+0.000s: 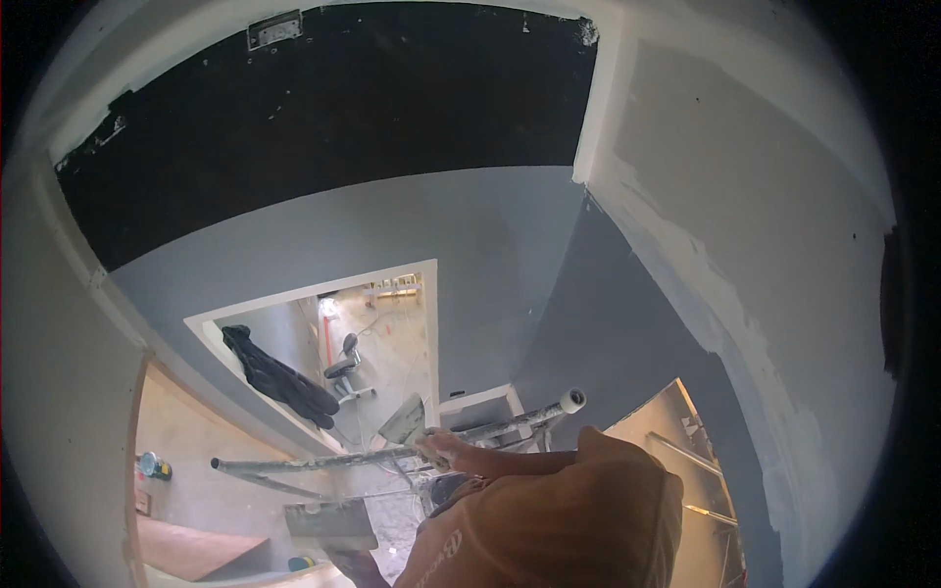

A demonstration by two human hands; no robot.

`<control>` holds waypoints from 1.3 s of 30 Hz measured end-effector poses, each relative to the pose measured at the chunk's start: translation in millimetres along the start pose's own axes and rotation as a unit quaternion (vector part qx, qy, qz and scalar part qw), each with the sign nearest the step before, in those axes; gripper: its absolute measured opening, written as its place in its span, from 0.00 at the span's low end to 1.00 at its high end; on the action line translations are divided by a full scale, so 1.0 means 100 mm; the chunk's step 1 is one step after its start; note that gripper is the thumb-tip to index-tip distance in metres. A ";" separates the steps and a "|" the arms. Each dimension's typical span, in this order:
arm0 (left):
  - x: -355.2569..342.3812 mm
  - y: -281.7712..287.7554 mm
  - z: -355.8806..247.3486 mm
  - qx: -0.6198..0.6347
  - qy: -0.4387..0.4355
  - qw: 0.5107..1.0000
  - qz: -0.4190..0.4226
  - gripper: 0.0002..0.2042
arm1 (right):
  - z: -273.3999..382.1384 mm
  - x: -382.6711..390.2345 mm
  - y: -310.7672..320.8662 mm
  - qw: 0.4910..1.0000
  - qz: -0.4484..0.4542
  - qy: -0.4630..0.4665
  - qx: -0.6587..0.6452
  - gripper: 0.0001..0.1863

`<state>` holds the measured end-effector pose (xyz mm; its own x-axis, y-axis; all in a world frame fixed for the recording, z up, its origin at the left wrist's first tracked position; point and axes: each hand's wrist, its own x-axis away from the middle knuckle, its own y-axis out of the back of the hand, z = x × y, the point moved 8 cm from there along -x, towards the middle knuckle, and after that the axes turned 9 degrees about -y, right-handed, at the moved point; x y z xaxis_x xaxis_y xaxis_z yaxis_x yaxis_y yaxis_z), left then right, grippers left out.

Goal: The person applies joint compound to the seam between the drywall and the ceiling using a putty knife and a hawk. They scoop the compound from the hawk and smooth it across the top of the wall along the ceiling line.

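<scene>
My right hand (443, 449) is closed around a broad, plaster-smeared drywall knife (402, 421), its grey blade angled up and left. That hand is right by a plaster-spattered metal rail (343, 461), and whether it also touches the rail cannot be told. Low in the view, my left hand (361, 566) holds a wide, flat, grey rectangular plastering tool (331, 526) from below. Its fingers are mostly hidden. A brown sleeve (627, 470) covers my right shoulder and upper arm.
Another metal tube (539, 416) ends at right. Beyond stand a grey-blue wall (490, 245), a black upper band (343, 118) and a white-framed doorway (431, 333) with a dark hanging cloth (279, 377) and a stool (343, 367). Far below left is a can (154, 465). Patched drywall (745, 245) rises at right.
</scene>
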<state>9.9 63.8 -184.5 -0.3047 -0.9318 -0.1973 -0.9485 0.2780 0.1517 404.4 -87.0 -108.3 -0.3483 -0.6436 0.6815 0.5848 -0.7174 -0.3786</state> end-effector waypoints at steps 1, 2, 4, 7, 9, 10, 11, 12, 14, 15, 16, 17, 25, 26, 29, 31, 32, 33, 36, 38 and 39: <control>-0.07 -0.04 -0.07 0.012 0.005 1.000 0.005 0.27 | 0.03 0.03 0.04 1.000 -0.008 0.019 -0.007 0.11; -0.14 -0.11 -0.13 0.027 0.010 1.000 0.012 0.27 | 0.04 0.06 0.10 1.000 -0.009 0.021 -0.014 0.11; -0.15 -0.01 -0.26 0.037 0.027 0.999 -0.004 0.27 | 0.09 0.14 -0.03 1.000 -0.013 0.022 0.015 0.13; -0.32 -0.18 -0.44 0.075 0.044 0.996 0.015 0.27 | 0.23 0.18 0.22 0.995 -0.042 0.085 0.031 0.14; -0.42 -0.30 -0.55 0.104 0.053 0.993 0.030 0.27 | 0.50 0.26 0.46 0.978 -0.089 0.188 0.032 0.16; -0.46 -0.35 -0.60 0.118 0.058 0.991 0.033 0.27 | 0.71 0.34 0.59 0.966 -0.086 0.244 0.020 0.17; -0.49 -0.38 -0.64 0.133 0.066 0.988 0.035 0.27 | 0.97 0.58 0.73 0.931 -0.174 0.291 0.138 0.19; -0.51 -0.45 -0.67 0.145 0.074 0.986 0.039 0.27 | 1.26 0.89 0.84 0.871 -0.262 0.329 0.255 0.20; -0.55 -0.61 -0.73 0.172 0.091 0.979 0.054 0.27 | 1.69 1.27 1.15 0.822 -0.344 0.357 0.282 0.24; -0.57 -0.68 -0.76 0.183 0.097 0.976 0.059 0.27 | 1.88 1.49 1.22 0.807 -0.362 0.381 0.271 0.25; -0.58 -0.76 -0.79 0.197 0.105 0.972 0.067 0.27 | 2.15 1.69 1.35 0.760 -0.377 0.443 0.287 0.26; -0.59 -0.83 -0.82 0.208 0.109 0.969 0.072 0.27 | 2.40 1.87 1.46 0.708 -0.394 0.501 0.304 0.27; -0.63 -1.24 -1.05 0.269 0.141 0.947 0.105 0.27 | 4.23 3.12 1.86 0.392 -0.480 0.677 0.397 0.34; -0.62 -1.24 -1.08 0.270 0.144 0.946 0.106 0.27 | 4.49 3.39 1.69 0.383 -0.511 0.655 0.405 0.35; -0.63 -1.36 -1.19 0.283 0.153 0.940 0.115 0.27 | 5.34 3.93 1.74 0.291 -0.563 0.656 0.409 0.35; -0.63 -1.46 -1.24 0.290 0.161 0.936 0.117 0.27 | 5.97 4.23 1.78 0.260 -0.591 0.644 0.412 0.33; -0.63 -1.50 -1.27 0.293 0.163 0.935 0.120 0.27 | 6.31 4.34 1.87 0.251 -0.604 0.634 0.412 0.33; -0.64 -1.56 -1.32 0.297 0.172 0.932 0.120 0.27 | 6.63 4.43 1.96 0.245 -0.618 0.619 0.419 0.32; -0.65 -1.66 -1.38 0.298 0.185 0.930 0.113 0.27 | 7.25 4.57 2.05 0.236 -0.627 0.605 0.431 0.30; -0.66 -1.73 -1.42 0.295 0.195 0.929 0.109 0.27 | 7.53 4.64 2.06 0.229 -0.625 0.606 0.436 0.29; -0.66 -1.77 -1.42 0.297 0.201 0.927 0.106 0.27 | 7.62 4.70 2.01 0.207 -0.595 0.640 0.440 0.30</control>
<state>210.4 42.9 -60.6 -0.5467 -0.8197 0.1708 -0.7874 0.4340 -0.4378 916.5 -330.9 613.0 -0.2094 -0.0978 -0.9729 -0.7626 -0.6064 0.2251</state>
